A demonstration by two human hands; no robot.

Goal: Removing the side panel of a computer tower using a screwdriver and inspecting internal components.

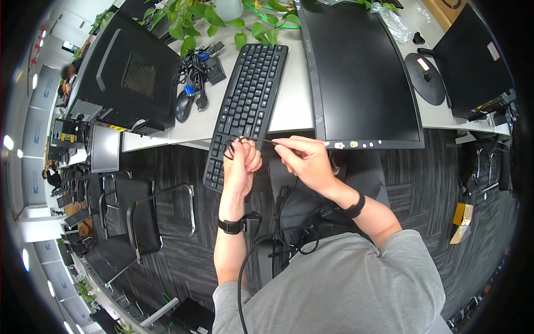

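Note:
In front of me, over the near desk edge, my left hand [243,162] is closed around a thin black cable [260,138] that loops about its fingers. The cable runs across to my right hand [306,160], whose thumb and fingers pinch it. Behind and under my left hand, a black keyboard [247,89] lies at an angle, its near end sticking out past the desk edge. To the right is a large black monitor [361,72], its near rim overhanging the edge and dotted with small stickers. Whether the cable joins the keyboard cannot be seen.
A black computer case [128,72] stands at the left, near a black mouse [184,106] and bundled cables [194,69] with blue plugs. A leafy plant [217,19] hangs at the back. Farther right are a round stand base [425,78] and another black case [475,67]. A chair [133,217] stands lower left.

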